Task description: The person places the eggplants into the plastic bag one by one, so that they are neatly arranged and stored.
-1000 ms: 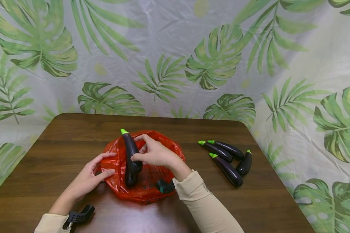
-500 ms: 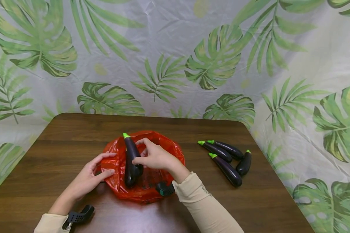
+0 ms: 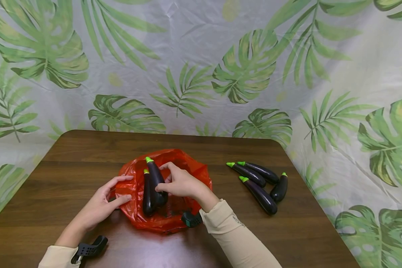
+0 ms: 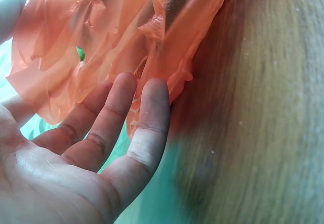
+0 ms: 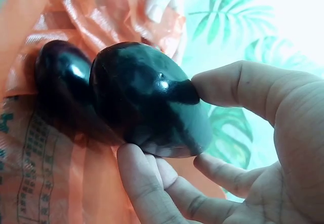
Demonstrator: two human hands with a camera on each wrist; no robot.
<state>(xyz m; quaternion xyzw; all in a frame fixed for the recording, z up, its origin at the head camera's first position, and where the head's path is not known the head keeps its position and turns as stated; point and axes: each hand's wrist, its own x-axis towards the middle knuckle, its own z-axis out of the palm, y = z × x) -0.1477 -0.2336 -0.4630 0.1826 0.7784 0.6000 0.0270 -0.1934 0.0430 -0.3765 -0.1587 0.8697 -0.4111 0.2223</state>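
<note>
A red plastic bag (image 3: 177,155) lies opened out on the table, its mouth spread. My right hand (image 3: 182,181) pinches a dark purple eggplant (image 3: 155,173) with a bright green cap, thumb on one side and fingers on the other, over the bag's inside. A second eggplant (image 3: 148,197) lies in the bag just left of it; in the right wrist view the held eggplant (image 5: 147,97) overlaps the other eggplant (image 5: 61,82). My left hand (image 3: 104,201) rests against the bag's left rim, and in the left wrist view its fingers (image 4: 154,102) are fairly straight against the plastic.
Several more eggplants (image 3: 259,193) lie in a loose group on the right side of the brown wooden table (image 3: 87,149). A leaf-patterned cloth (image 3: 194,56) hangs behind the table. Each wrist wears a black camera band (image 3: 90,248).
My right hand has moved down and slightly right with the eggplant, lowering it into the bag. The second eggplant's cap now shows beside it. My left hand has stayed in place.
</note>
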